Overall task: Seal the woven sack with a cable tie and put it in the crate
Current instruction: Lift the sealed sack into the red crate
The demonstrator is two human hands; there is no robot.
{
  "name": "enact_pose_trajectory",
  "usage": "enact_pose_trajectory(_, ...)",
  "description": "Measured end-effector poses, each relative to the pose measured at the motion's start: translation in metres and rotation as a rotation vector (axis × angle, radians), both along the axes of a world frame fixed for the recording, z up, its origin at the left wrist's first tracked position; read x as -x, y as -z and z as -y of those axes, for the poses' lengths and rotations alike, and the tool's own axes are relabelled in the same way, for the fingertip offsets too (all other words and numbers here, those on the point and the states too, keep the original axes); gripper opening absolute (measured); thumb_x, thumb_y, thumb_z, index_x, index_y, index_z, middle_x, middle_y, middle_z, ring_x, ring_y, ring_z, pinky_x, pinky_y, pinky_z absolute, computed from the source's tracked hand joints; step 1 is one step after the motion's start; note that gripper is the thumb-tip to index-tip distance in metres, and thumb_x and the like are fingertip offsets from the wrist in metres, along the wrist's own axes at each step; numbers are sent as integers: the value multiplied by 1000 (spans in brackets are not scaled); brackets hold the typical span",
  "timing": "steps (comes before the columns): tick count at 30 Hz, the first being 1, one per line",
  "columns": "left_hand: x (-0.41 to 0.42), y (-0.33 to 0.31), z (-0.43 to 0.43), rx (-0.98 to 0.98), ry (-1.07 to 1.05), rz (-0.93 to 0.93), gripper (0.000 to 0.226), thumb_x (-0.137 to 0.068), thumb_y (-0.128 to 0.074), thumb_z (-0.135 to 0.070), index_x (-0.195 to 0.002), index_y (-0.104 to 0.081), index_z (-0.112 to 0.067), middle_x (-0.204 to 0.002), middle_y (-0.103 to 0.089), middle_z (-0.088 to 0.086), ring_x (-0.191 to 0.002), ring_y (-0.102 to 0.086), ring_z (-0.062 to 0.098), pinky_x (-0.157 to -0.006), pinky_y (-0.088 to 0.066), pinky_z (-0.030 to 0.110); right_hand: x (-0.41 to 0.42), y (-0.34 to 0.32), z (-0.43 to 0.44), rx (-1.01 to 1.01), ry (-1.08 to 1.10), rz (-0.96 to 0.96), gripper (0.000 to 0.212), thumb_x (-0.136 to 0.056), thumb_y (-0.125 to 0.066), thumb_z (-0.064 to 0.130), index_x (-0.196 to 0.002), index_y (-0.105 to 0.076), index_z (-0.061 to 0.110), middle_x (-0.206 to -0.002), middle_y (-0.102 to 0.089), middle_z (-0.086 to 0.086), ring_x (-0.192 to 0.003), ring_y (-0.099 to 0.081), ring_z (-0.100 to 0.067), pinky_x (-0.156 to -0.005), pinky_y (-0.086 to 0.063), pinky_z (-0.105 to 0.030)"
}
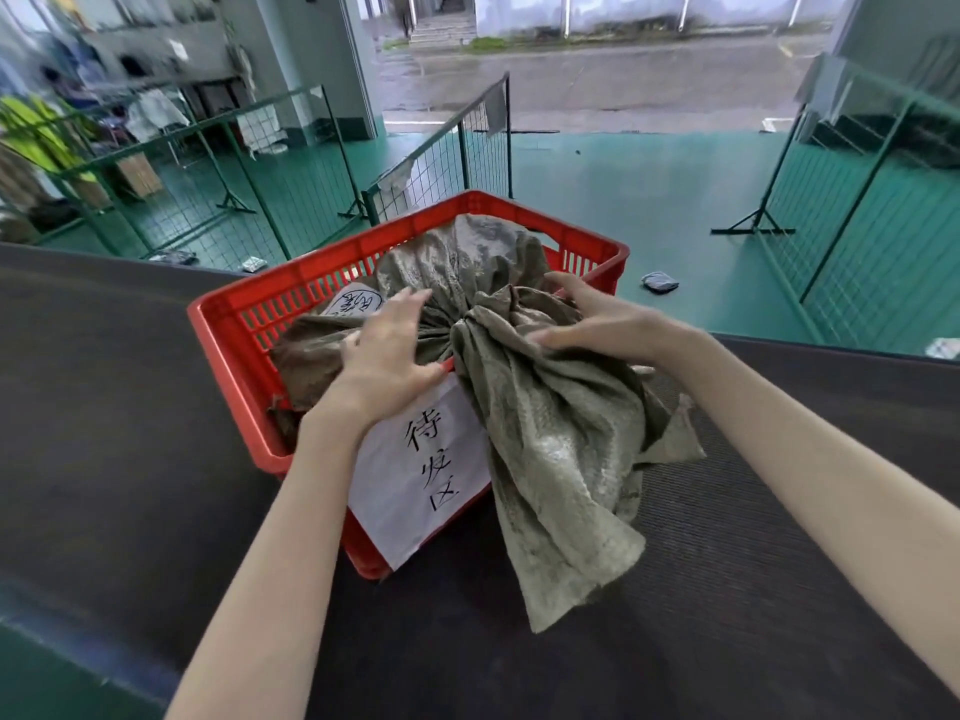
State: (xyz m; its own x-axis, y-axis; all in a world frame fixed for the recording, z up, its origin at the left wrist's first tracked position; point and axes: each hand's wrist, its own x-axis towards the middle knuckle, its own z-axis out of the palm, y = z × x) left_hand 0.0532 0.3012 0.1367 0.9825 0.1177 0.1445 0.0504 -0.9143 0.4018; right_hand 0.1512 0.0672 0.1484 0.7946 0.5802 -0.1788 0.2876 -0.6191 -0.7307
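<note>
An olive-grey woven sack (470, 262) lies inside a red plastic crate (244, 317) on a dark belt. Its neck is bunched tight at the crate's near rim, and the loose mouth (563, 485) hangs out over the rim onto the belt. The cable tie cannot be made out in the folds. My left hand (387, 350) rests flat on the sack just left of the bunched neck, fingers spread. My right hand (597, 319) lies on the sack just right of the neck, fingers spread, gripping nothing.
A white paper sign (421, 470) with handwritten characters hangs on the crate's near side. The crate sits on a dark ribbed conveyor belt (727, 589). Green mesh fence panels (218, 163) stand on the green floor beyond. Small parcels (660, 281) lie on that floor.
</note>
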Motion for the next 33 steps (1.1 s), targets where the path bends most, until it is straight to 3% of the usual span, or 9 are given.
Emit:
enact_pose_trajectory(3, -1, 6, 35, -265, 182, -79, 115, -73, -74, -18, -150, 9, -38, -159, 18, -7, -147, 17, 20, -114, 9, 58, 0, 31, 14, 8, 73, -22, 129, -49, -78, 65, -148, -1, 35, -157, -20, -2, -141, -26, -22, -116, -23, -47)
enact_pose_trajectory(8, -7, 51, 71, -678, 271, 0, 114, -74, -66, -6, -150, 14, -32, -158, 27, 11, -146, 23, 33, -112, 4, 64, 12, 90, 19, -140, 193, -111, 137, -43, -89, 45, -147, 0, 37, -148, -37, -1, -135, -37, -20, -115, -28, -41)
enact_pose_trajectory(11, -10, 70, 69, -813, 254, 106, 95, -76, -64, -10, -152, -9, -27, -162, 9, 15, -149, 5, 36, -111, -3, 65, 24, 106, 14, -300, 285, -149, 111, -56, -86, 20, -145, -20, 28, -135, -52, 0, -120, -52, -18, -106, -41, -36)
enact_pose_trajectory(14, -14, 76, 67, -829, 210, 284, 43, -79, -56, -16, -121, -53, -22, -150, -41, 12, -138, -38, 34, -103, -31, 62, 28, 103, 10, -445, 300, -163, 63, -62, -78, 5, -117, -51, 19, -113, -66, -9, -104, -63, -26, -92, -51, -40)
enact_pose_trajectory(18, -29, 63, 70, -738, 196, 446, 18, -82, -50, -11, -97, -59, -15, -119, -63, 8, -110, -58, 35, -80, -47, 49, 32, 87, 10, -465, 262, -53, 48, -62, -74, 11, -104, -57, 24, -102, -66, -12, -88, -63, -22, -89, -51, -50)
enact_pose_trajectory(22, -46, 32, 63, -426, 96, 431, 25, -80, -65, -2, -100, -53, -9, -102, -59, 11, -87, -60, 33, -61, -50, 42, 30, 77, 18, -484, 313, 104, 71, -65, -79, 33, -128, -47, 32, -129, -49, -6, -118, -49, -22, -102, -43, -37)
enact_pose_trajectory(25, -63, 12, 52, -116, 64, 417, 15, -90, -53, -5, -104, -48, -5, -105, -57, 16, -87, -59, 34, -69, -49, 47, 20, 74, 16, -418, 316, 108, 93, -58, -77, 50, -136, -27, 50, -143, -34, -2, -129, -41, -25, -109, -36, -48)
enact_pose_trajectory(28, -82, 8, 41, -43, 33, 382, 17, -94, -45, -3, -110, -49, -3, -110, -58, 18, -95, -59, 34, -79, -49, 50, 14, 66, 7, -485, 263, 47, 100, -61, -80, 40, -141, -19, 46, -146, -35, -3, -124, -48, -19, -108, -39, -40)
enact_pose_trajectory(33, -106, -1, 27, 136, -27, 123, 19, -97, -43, -9, -108, -58, -6, -113, -62, 21, -105, -60, 34, -95, -46, 52, 10, 44, -17, -405, 220, 333, 65, -67, -73, 22, -127, -48, 27, -133, -48, -4, -116, -51, -20, -101, -42, -35)
